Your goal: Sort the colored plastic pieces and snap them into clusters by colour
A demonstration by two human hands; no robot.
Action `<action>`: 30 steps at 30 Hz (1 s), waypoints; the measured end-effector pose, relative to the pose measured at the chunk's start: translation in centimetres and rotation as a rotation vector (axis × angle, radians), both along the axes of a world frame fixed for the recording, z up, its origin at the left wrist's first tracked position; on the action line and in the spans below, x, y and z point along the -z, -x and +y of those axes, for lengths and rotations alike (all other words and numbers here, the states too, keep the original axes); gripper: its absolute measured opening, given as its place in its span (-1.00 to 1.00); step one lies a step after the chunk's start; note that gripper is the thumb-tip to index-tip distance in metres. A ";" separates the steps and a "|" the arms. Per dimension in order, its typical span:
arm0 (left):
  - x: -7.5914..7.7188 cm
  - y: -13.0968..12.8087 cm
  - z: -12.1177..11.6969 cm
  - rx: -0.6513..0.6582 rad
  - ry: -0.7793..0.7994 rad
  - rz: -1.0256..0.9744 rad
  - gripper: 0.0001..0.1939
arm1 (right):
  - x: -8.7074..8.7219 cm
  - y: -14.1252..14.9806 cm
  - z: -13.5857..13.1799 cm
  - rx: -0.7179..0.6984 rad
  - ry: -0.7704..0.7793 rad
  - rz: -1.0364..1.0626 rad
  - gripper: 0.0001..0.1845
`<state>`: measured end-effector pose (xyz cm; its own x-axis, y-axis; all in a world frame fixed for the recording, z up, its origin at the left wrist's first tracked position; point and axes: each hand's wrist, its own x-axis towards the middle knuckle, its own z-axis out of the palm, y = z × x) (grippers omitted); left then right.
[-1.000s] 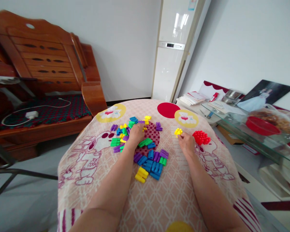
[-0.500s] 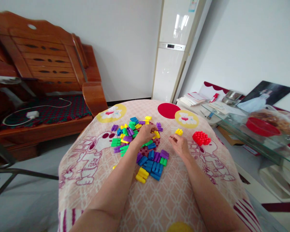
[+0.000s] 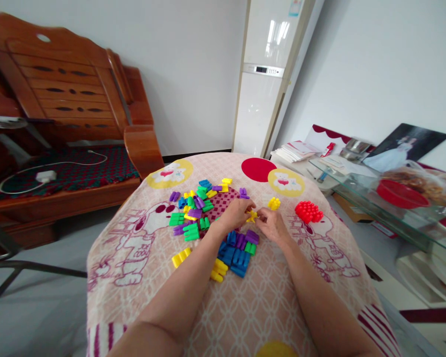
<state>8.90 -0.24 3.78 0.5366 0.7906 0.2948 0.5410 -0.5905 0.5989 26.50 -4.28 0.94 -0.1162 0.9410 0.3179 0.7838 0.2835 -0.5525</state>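
Note:
My left hand [image 3: 238, 213] is closed with its fingertips on a small yellow building block [image 3: 251, 216], held over the middle of the table. From the other side, the fingers of my right hand [image 3: 272, 224] pinch the same block's right edge. Just beyond my right hand sits a yellow studded block [image 3: 274, 203]. Farther right lies a cluster of red studded blocks [image 3: 308, 211]. Near my left forearm are blue blocks [image 3: 241, 258], a purple block [image 3: 252, 236] and yellow blocks [image 3: 218, 270], the last partly hidden by the forearm.
Several loose blocks, among them a green block [image 3: 191, 231], are spread left of my hands on the patterned tablecloth [image 3: 245, 307]. A wooden bench [image 3: 74, 99] stands at the left. At the right, a glass shelf [image 3: 405, 218] carries a red bowl [image 3: 401, 193].
My left hand has moved right from the block pile with the yellow block. My right hand has shifted slightly left, and the two hands now meet at that block.

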 end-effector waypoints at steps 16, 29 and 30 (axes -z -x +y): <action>-3.4 12.9 2.1 -0.729 -0.011 -0.091 -0.68 | -0.1 -2.0 1.1 0.501 0.033 -0.447 -0.78; -2.0 16.4 2.0 -0.602 0.434 0.198 -0.60 | -0.9 -2.2 0.3 0.506 0.011 -0.355 -0.69; -2.0 16.0 1.9 -0.578 0.454 0.162 -0.58 | -0.9 -2.2 0.3 0.508 -0.007 -0.346 -0.68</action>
